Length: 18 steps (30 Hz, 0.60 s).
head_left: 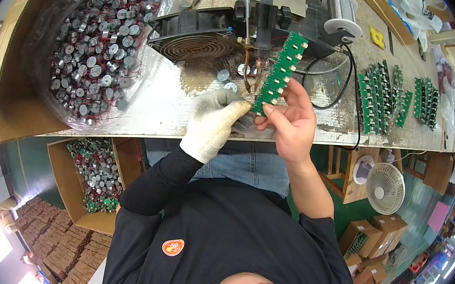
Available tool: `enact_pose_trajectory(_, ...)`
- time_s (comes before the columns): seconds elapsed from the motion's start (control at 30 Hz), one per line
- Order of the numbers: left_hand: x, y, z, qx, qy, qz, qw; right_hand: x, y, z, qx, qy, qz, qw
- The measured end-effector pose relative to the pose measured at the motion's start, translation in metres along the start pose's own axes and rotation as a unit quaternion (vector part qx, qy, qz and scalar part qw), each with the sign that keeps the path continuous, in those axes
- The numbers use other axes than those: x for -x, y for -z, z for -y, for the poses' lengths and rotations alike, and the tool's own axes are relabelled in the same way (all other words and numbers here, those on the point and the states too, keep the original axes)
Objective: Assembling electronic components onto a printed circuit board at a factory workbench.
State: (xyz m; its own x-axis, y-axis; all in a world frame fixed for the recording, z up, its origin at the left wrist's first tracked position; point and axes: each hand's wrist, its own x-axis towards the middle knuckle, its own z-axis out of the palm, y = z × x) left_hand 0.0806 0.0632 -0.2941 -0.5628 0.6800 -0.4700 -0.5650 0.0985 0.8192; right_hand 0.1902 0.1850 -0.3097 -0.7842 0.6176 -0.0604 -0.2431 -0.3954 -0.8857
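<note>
Bare right grip (294,126) pinches long green circuit-board strip (280,73), slanting up-right; white-gloved left grip (212,119) at its lower end, hold unclear.

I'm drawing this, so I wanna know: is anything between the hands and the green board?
Nothing visible stands between the bare right hand and the green circuit board: it grips the lower end directly. The left hand, by that end too, has only its white glove in between.

White fan (379,192), brown cardboard boxes (389,233)
</note>
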Motion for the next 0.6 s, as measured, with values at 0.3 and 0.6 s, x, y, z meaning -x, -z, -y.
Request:
enact_pose_trajectory(0.3, 0.038, 0.011, -0.007, -0.333, -0.155, 0.043, 0.929, 0.032, 0.013, 0.014, -0.042, -0.092, -0.025, 0.995)
enact_pose_trajectory(0.6, 0.052, -0.009, 0.036, -0.436, -0.549, -0.076, 0.709, 0.124, -0.006, 0.013, -0.061, -0.082, 0.011, 0.995)
